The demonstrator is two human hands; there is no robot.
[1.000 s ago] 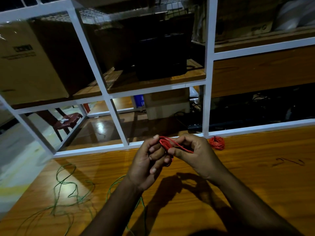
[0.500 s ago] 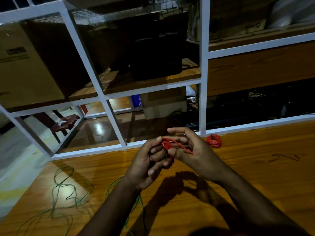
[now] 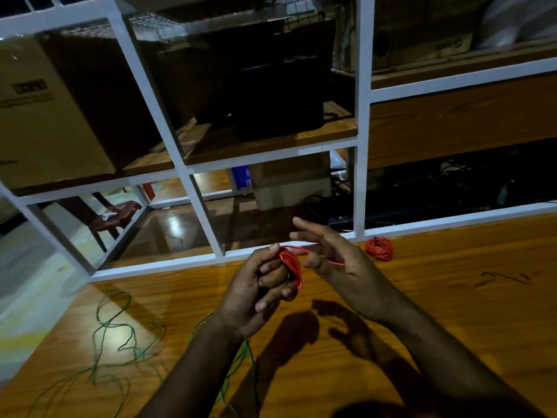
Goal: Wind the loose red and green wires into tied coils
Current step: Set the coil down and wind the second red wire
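Tying off looks like the step in hand: the left hand [image 3: 256, 291] grips the red coil [image 3: 291, 271] above the bench [image 3: 452, 312], while the right hand [image 3: 337, 260], fingers spread, seems to catch its tail. Next, wrap that tail around. A finished red coil [image 3: 379, 248] sits by the far edge; loose green wire [image 3: 120, 336] waits near-left.

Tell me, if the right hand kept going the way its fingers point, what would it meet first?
Probably the white metal shelf frame at the table's edge; the right hand points up-left toward it, though depth is unclear.
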